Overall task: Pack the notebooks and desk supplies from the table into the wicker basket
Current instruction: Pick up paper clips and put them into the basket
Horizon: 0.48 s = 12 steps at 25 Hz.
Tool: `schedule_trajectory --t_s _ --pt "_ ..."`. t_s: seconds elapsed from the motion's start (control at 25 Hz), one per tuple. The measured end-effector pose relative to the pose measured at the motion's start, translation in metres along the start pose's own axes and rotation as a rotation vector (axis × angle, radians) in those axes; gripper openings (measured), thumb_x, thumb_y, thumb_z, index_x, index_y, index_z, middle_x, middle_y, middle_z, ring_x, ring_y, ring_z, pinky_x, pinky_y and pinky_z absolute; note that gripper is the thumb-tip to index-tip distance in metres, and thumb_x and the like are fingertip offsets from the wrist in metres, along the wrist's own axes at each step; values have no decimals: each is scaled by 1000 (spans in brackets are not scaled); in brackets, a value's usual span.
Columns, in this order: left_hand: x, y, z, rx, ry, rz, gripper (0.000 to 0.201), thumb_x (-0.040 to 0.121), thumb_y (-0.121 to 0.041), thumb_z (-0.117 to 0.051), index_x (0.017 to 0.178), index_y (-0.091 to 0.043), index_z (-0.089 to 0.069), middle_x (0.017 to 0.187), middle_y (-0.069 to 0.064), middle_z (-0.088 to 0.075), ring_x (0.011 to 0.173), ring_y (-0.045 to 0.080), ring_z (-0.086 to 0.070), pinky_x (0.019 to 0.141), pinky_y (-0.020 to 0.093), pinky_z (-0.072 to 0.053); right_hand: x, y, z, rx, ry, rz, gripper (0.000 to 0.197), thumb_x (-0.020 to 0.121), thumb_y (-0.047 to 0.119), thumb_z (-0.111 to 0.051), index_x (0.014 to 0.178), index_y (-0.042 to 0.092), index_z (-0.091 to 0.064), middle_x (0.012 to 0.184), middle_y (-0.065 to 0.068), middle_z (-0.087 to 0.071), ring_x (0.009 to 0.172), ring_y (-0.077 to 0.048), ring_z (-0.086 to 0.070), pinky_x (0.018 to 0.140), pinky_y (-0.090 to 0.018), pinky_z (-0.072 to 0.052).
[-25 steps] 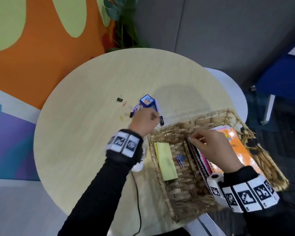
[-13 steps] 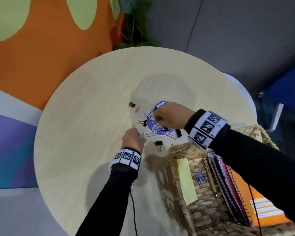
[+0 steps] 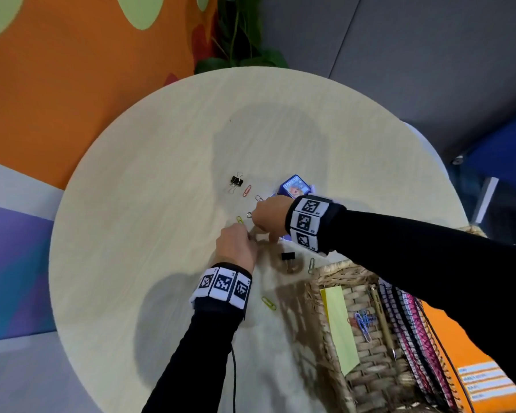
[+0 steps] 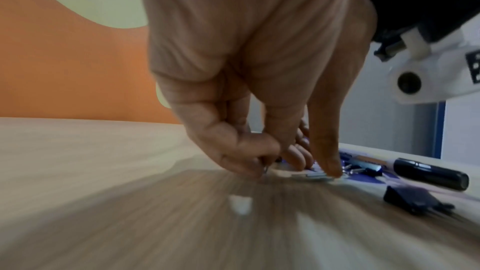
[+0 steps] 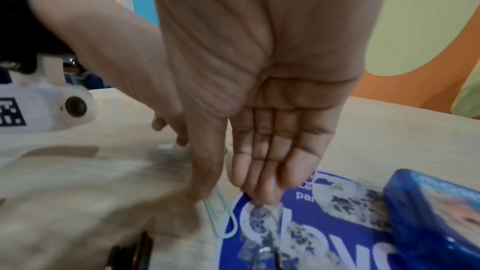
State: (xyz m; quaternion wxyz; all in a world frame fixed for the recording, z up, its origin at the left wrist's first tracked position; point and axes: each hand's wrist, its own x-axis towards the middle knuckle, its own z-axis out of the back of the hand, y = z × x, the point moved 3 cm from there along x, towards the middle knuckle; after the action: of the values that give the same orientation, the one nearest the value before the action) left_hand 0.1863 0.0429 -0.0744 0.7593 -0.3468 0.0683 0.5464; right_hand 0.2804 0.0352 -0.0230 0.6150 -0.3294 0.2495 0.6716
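Observation:
The wicker basket [image 3: 325,274] at the lower right holds yellow sticky notes [image 3: 338,323], blue paper clips [image 3: 364,321], a pen and spiral notebooks [image 3: 411,329]. Loose paper clips and black binder clips [image 3: 288,256] lie on the round table [image 3: 149,204] around a blue round card [image 5: 337,243] and a small blue box [image 3: 295,186]. My left hand [image 3: 236,248] has its fingers curled, pinching a small metal paper clip [image 4: 265,168] against the tabletop. My right hand [image 3: 268,219] is just beyond it, fingers straight, fingertips [image 5: 262,194] touching the blue card, thumb beside a pale green paper clip [image 5: 221,213].
A black marker [image 4: 431,174] lies near the card. Another binder clip [image 3: 236,181], a red clip [image 3: 246,190] and a yellow clip [image 3: 268,303] lie apart on the table. A plant stands behind the table, and a blue chair stands on the right.
My right hand left the basket, crossed to the clips on the table, and has since slid down beside my left hand. The left hand stayed over the clips.

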Motion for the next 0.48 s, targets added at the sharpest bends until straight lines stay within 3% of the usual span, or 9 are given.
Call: schedule_trajectory --t_s 0.12,0.28,0.4,0.48 --pt "-7 8 8 -43 -47 1 23 90 -21 -56 100 -6 -72 104 17 -72 96 36 -67 79 37 -54 9 7 -3 -29 -39 8 36 86 15 -65 117 1 -57 123 -17 -58 111 -34 -59 76 -35 -46" --pt "-22 23 17 -121 -71 22 23 91 -28 -59 98 -13 -74 100 10 -75 96 30 -68 83 34 -55 9 8 -3 -23 -42 21 26 87 8 -59 111 -1 -61 119 -19 -61 102 -34 -62 68 -31 -40" --pt "-37 25 22 -162 -70 -11 22 91 -28 -60 99 -13 -73 97 8 -75 93 27 -68 77 28 -48 -9 3 10 14 -59 -9 15 83 12 -65 94 2 -68 94 -12 -64 78 -27 -56 64 -28 -43" --pt "-47 21 23 -164 -70 -49 19 90 -24 -61 99 -13 -74 97 7 -76 93 27 -69 77 26 -47 -35 -4 20 74 -124 -50 11 82 13 -66 72 9 -65 70 -4 -49 75 -25 -51 62 -28 -42"
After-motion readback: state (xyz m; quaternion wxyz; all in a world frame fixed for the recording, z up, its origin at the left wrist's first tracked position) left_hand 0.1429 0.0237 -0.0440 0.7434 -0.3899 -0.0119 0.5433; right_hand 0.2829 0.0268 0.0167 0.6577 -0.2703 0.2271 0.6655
